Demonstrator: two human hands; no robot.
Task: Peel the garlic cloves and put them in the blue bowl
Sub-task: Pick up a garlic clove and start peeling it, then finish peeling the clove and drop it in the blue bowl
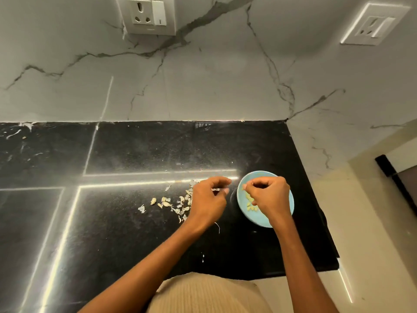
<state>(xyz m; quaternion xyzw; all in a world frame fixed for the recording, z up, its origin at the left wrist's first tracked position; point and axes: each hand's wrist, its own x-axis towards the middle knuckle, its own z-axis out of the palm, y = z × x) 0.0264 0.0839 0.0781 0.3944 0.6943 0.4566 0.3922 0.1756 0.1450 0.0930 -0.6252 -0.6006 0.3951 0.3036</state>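
Head view looks down on a black counter that meets a veined marble wall. Both bare hands work close together near the counter's right end. The left hand has its fingers curled in, thumb and forefinger pinching a thin pale scrap of skin that pokes out toward the other hand. The right hand hovers over the bowl, fingers bunched tight with the tips drawn together; whether a clove sits inside that pinch I cannot tell, since the knuckles hide it. Directly under the right hand's fingertips, peeled cloves lie in the bowl, pale yellow against the blue, several of them strung toward the near rim. Just left of the left hand, a loose scatter of husks spreads over the counter, and among them lies one piece that may be an unpeeled clove, though it is too small to be sure. A stray strand of skin lies below the left wrist. Two sockets sit high on the wall, well beyond both hands.
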